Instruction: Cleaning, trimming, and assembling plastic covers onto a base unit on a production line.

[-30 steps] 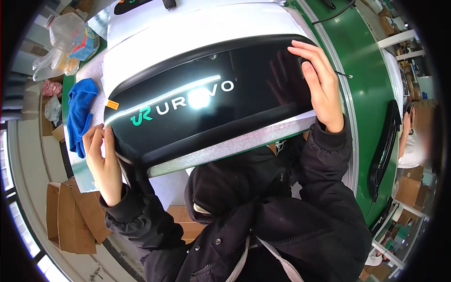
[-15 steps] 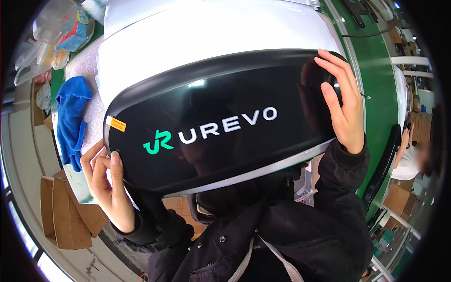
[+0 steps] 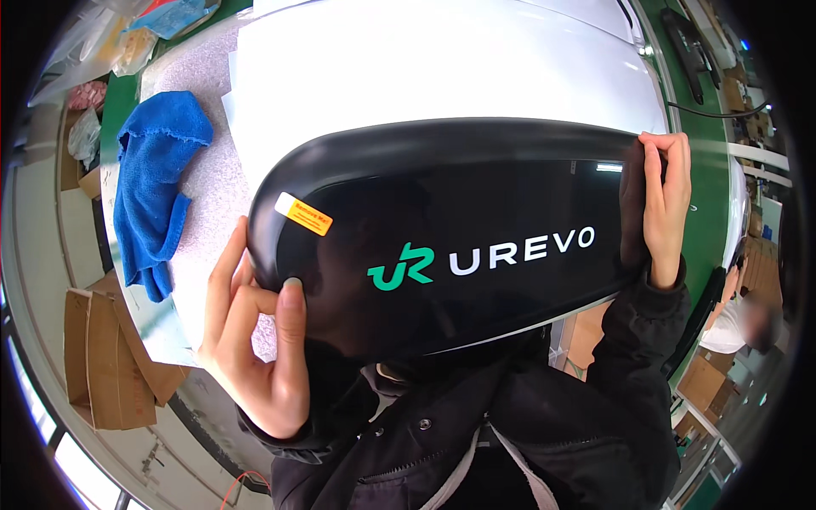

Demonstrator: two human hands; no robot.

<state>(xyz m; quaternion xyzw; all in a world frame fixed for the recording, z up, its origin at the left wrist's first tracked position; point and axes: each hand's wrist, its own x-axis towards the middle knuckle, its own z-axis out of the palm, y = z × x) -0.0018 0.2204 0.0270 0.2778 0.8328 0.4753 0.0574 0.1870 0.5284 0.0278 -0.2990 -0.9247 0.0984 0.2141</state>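
Observation:
A large glossy black panel (image 3: 476, 195) with rounded corners fills the middle of the head view. It bears a green emblem and white lettering, and an orange-and-white sticker (image 3: 304, 214) sits near its upper left corner. My left hand (image 3: 259, 340) grips the panel's left end, thumb on the front face and the other fingers around the edge. At the far right end my right hand (image 3: 667, 200) holds the upper corner, its fingers bent over the rim; its thumb is hard to make out. The panel's lower edge faces my body.
White sheets (image 3: 442, 59) cover the table beyond the panel. A blue cloth (image 3: 161, 178) lies at left on a speckled foam sheet (image 3: 217, 85). Cardboard boxes (image 3: 110, 357) stand on the floor at lower left. A person in white (image 3: 727, 330) is at far right, past the green surface (image 3: 710, 204).
The panel has shifted right in the view, and its near underside strip shows less. My right hand has gone from lying against the face to gripping the corner. My left hand keeps its hold.

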